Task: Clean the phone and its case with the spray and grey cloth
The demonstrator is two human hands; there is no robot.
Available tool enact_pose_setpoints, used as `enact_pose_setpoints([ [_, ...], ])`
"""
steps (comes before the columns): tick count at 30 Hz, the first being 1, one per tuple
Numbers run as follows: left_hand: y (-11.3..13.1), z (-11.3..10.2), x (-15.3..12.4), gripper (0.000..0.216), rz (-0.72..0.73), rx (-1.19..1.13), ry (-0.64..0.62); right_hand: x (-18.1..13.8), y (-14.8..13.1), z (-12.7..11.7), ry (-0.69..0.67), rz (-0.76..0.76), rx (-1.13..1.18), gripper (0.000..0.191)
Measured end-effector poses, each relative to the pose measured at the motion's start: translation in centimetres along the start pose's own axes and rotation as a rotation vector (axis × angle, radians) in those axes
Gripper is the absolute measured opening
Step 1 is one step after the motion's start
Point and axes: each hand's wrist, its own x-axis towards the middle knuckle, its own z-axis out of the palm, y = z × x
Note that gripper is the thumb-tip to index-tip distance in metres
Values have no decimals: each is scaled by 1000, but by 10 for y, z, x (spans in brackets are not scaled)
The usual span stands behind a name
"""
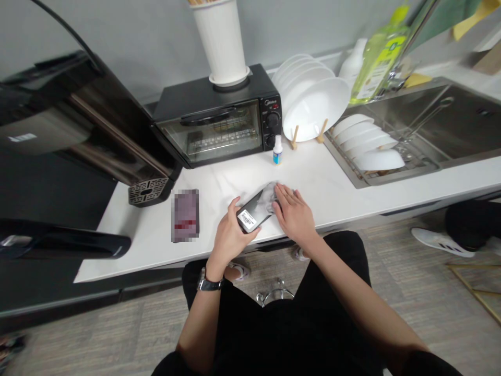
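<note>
– While the person sits at the white worktop [332, 183], what has the left hand [229, 232] got?

– A dark flat device [254, 211], with a white barcode label on the end nearest the body. The left grip is closed around that near end, and the device lies slanted, its far end pointing away to the right. A wristwatch [207, 283] sits on that wrist.

– And the right hand [295, 211]?

– It lies flat, fingers stretched out together, pressing a pale crumpled cloth [270, 194] onto the far part of the device. That grip clasps nothing; palm and fingers simply rest on the cloth. Whether the device's far end touches the worktop I cannot tell, since the cloth covers it.

– Where is all that?

– Near the front edge of the worktop, about the middle, just beyond the person's lap.

– What else stands about?

– A small spray bottle [277, 150] stands upright further back, just beside the black toaster oven [219, 117], which carries a tall white ribbed holder [222, 42] on top. Right of the oven, white plates [313, 99] stand on edge in a wooden rack, with the steel sink [450, 120] beyond and a green bottle [379, 57] behind. Left of the hands a small pixelated object [185, 215] lies flat, apart from them, and a big black appliance [78, 120] fills the left side. On the floor at far right another person's white shoe [438, 242] shows.
</note>
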Motion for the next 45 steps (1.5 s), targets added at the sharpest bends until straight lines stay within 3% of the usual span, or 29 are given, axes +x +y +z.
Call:
enact_pose_setpoints([
  [5, -1, 1, 0, 106, 10, 3, 8, 20, -8, 10, -6, 20, -11, 53],
  [9, 1, 2, 1, 103, 27, -4, -1, 24, -38, 22, -53, -117, 42, 47],
  [13, -1, 2, -1, 70, 59, -9, 21, 11, -73, 30, -102, -224, 87, 51],
  [17, -7, 2, -4, 77, 62, 1, -11, -13, -86, 25, -123, -238, 103, 55],
  [24, -3, 3, -2, 74, 8, 19, 24, -45, -72, 10, -154, -297, 130, 57],
  [32, 1, -4, 3, 76, 80, 42, -19, -54, -39, -5, -123, -184, 82, 59],
  [39, 0, -2, 4, 76, 103, 76, -20, -28, -14, -5, -53, -15, -1, 55],
  [45, 0, -3, 5, 77, 105, 97, -31, 5, -13, 2, -36, 57, -11, 57],
])
